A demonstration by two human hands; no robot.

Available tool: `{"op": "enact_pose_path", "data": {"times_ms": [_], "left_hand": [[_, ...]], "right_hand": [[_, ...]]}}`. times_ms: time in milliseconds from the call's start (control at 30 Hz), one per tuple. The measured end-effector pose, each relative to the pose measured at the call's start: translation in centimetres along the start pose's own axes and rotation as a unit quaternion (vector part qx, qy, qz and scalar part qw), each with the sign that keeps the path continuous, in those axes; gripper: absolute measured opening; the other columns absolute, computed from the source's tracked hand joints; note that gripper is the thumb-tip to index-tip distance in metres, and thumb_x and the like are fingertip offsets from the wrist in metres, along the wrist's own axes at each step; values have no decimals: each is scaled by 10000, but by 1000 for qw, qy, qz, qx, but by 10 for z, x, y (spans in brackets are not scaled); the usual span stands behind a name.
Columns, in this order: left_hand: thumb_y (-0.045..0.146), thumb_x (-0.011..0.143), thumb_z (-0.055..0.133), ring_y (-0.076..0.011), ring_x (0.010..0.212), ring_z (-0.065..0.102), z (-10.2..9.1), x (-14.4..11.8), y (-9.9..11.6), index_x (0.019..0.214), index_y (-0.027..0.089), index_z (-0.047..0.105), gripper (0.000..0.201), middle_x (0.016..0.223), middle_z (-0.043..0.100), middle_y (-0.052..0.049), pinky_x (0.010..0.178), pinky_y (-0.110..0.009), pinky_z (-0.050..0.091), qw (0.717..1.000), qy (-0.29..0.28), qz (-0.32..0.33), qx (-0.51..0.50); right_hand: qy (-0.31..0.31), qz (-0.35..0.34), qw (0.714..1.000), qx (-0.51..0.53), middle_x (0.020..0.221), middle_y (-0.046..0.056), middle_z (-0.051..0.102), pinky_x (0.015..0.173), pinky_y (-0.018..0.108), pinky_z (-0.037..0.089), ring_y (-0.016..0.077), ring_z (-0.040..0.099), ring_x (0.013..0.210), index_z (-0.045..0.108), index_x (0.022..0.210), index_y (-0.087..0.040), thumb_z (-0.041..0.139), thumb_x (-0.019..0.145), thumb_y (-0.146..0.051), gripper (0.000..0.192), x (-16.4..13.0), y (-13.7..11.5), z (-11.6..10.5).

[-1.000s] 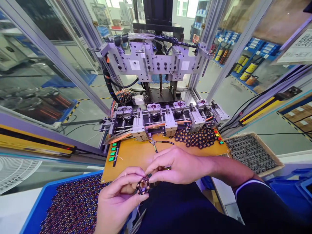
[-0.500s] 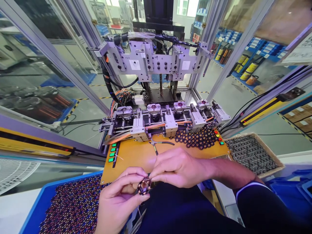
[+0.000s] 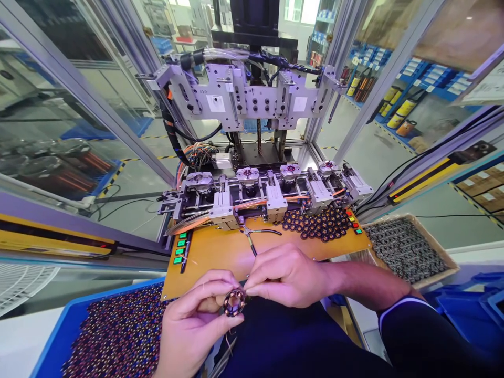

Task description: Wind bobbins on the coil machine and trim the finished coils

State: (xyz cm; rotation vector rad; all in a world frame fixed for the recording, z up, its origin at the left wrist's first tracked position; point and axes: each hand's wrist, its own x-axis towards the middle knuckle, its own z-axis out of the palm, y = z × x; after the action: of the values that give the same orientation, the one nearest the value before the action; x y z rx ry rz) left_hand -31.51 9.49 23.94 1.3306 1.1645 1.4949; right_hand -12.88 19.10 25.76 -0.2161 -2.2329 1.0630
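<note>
My left hand [image 3: 192,323] pinches a small ring-shaped wound coil [image 3: 233,303] between thumb and fingers, low in the middle of the view. My right hand [image 3: 285,275] comes in from the right, and its fingertips press on the coil's upper right edge, pinching something too fine to make out. Thin copper wire ends hang below the coil. Both hands hover over my dark lap, just in front of the orange work plate [image 3: 220,252].
A blue tray [image 3: 55,336] full of several coils lies at lower left. Small cutters [image 3: 252,236] rest on the orange plate, with a pile of dark coils [image 3: 315,223] and a winding machine with several stations [image 3: 268,189] behind. A brown box of grey parts [image 3: 405,249] sits right.
Both hands stay on the coil; the right hand's fingers have shifted slightly down and right along its edge. The view tilted a little.
</note>
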Motion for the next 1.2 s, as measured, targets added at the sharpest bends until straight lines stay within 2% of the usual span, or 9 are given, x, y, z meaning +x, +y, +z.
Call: {"op": "enact_pose_path", "data": {"times_ms": [167, 300, 500, 633, 767, 833, 967, 1100, 1200], "left_hand": [[107, 636, 845, -116, 651, 695, -1, -1, 2, 899, 282, 786, 322, 865, 695, -14, 570, -164, 559, 1000, -25, -10, 10], [107, 633, 845, -106, 618, 678, -1, 0, 4, 871, 274, 784, 297, 887, 704, -22, 562, -165, 553, 999, -29, -17, 17], [137, 631, 856, -107, 634, 682, 2, 2, 5, 885, 295, 788, 307, 876, 712, -15, 581, -162, 550, 999, -27, -27, 11], [123, 650, 844, -114, 680, 694, 2, 1, 5, 881, 289, 781, 291, 871, 702, -14, 613, -163, 557, 999, -33, -27, 1], [111, 672, 827, -137, 741, 719, 3, 0, 4, 907, 290, 770, 301, 903, 697, -14, 660, -187, 582, 999, -28, -37, -6], [106, 674, 824, -131, 757, 721, 3, 0, 3, 911, 298, 769, 310, 922, 698, -10, 667, -175, 580, 999, -21, -37, -1], [108, 664, 831, -131, 805, 723, 2, -2, 2, 920, 315, 774, 334, 936, 714, -5, 683, -157, 574, 1000, -13, -19, 21], [128, 669, 835, -87, 655, 677, 1, -3, 2, 921, 304, 773, 313, 915, 698, 0, 613, -146, 554, 1000, -13, -12, 26], [147, 669, 841, -83, 636, 665, -1, -4, 1, 908, 297, 772, 290, 902, 690, -1, 601, -150, 549, 1000, -10, -6, 20]], "right_hand": [[28, 3, 1000, 4, 733, 77, 726, 638, 204, 522, 106, 644, 644, 731, 832, -98, 582, 943, -211, 217, -1, -1, 2], [20, 18, 1000, -13, 725, 61, 721, 634, 195, 512, 99, 637, 636, 724, 824, -118, 577, 940, -205, 206, -2, -1, 2], [8, 0, 999, -42, 724, 60, 712, 633, 210, 514, 102, 625, 638, 713, 837, -116, 543, 955, -193, 221, -3, 2, 3], [59, -10, 998, -36, 809, 75, 706, 696, 237, 524, 117, 633, 728, 709, 893, -114, 614, 920, -217, 143, 0, -1, 0], [108, -64, 988, -84, 924, 113, 655, 802, 322, 509, 163, 605, 848, 692, 936, -103, 717, 857, -404, 313, 3, -6, 0], [105, -75, 988, -87, 870, 74, 631, 778, 301, 493, 143, 579, 808, 685, 891, -129, 697, 879, -411, 282, 5, -7, 3], [99, -63, 991, -70, 796, 35, 615, 760, 273, 470, 117, 556, 765, 653, 815, -144, 649, 922, -251, 151, 7, -7, 7], [62, -39, 997, -22, 782, 26, 606, 780, 273, 471, 113, 556, 767, 605, 799, -146, 607, 934, -204, 147, 9, -7, 5], [56, -21, 998, 7, 788, 24, 592, 778, 266, 478, 114, 551, 768, 586, 799, -152, 597, 932, -204, 143, 9, -6, 4]]}}
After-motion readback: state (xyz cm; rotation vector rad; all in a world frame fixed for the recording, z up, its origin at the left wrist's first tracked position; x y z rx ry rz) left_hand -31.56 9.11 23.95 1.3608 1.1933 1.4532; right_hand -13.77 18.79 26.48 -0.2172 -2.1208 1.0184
